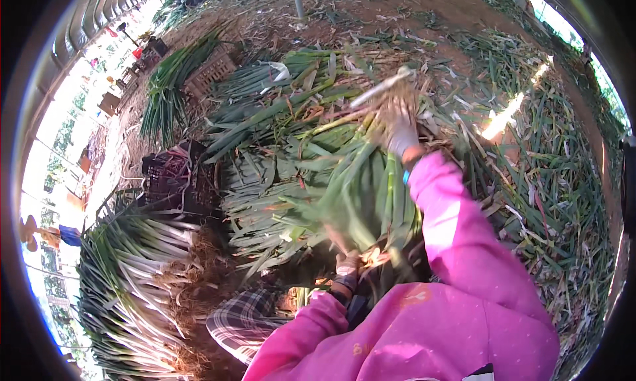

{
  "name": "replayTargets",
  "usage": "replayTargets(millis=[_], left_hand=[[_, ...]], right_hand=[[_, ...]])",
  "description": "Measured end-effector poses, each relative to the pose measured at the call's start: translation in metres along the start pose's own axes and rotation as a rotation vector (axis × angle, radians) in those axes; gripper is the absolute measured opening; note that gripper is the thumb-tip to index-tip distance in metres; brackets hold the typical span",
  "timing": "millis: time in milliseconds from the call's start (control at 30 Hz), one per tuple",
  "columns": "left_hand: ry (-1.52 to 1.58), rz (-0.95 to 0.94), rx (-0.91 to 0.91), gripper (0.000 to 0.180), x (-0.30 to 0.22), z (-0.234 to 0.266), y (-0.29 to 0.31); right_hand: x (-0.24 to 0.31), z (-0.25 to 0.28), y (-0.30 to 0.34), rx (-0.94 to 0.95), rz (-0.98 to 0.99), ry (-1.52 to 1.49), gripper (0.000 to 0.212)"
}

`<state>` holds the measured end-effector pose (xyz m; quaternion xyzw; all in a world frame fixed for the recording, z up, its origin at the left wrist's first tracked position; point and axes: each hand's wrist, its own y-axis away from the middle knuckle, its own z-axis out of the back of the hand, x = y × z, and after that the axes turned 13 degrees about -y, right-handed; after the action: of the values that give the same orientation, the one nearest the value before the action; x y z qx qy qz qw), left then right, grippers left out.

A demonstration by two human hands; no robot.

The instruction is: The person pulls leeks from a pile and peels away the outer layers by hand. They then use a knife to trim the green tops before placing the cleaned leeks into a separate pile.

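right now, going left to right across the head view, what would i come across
Pile of white-stemmed green stalks → left hand → right hand → scattered leaves on the far right

Gloved right hand (401, 131) at green stalks (358, 186), left hand (346, 266) lower — dark crate (159, 188) leftward

Gloved hands, two: left hand (346, 268), right hand (401, 131). Green onion pile with exposed roots (142, 265), one. Nearer lattice crates, two: dark crate (161, 186), brown crate (211, 74). Grey pole (297, 0), one.
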<state>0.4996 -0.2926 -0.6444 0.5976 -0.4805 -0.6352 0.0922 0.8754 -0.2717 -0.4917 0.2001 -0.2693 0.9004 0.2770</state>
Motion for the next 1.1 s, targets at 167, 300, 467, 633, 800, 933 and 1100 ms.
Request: replayTargets(millis=[167, 300, 467, 633, 800, 933, 1100], left_hand=[[-0.684, -0.631, 0.158, 0.019, -0.015, 0.016, 0.053], [-0.308, -0.201, 0.035, 0.032, -0.07, 0.057, 0.117], [-0.29, -0.563, 0.069, 0.043, -0.161, 0.05, 0.154], [-0.433, -0.736, 0.124, 0.058, -0.204, 0.035, 0.131], [-0.172, -0.564, 0.124, 0.048, -0.226, 0.04, 0.105], [-0.216, -0.624, 0.01, 0.047, -0.249, 0.028, 0.1], [-0.187, -0.567, 0.105, 0.051, -0.259, 0.031, 0.087]], right_hand=[[0.024, -0.016, 0.162, 0.195, -0.21, 0.013, 0.052], [0.037, 0.019, 0.172, 0.336, -0.348, 0.09, 0.045], [0.082, 0.031, 0.079, 0.069, -0.093, 0.013, 0.031], [0.093, -0.056, -0.027, 0.41, -0.093, 0.189, 0.029], [0.097, -0.097, 0.024, 0.665, 0.128, 0.385, 0.031], [0.054, -0.055, 0.113, 1.064, 0.19, 0.384, 0.03], [0.043, -0.041, 0.152, 1.445, 0.118, -0.004, 0.051]])
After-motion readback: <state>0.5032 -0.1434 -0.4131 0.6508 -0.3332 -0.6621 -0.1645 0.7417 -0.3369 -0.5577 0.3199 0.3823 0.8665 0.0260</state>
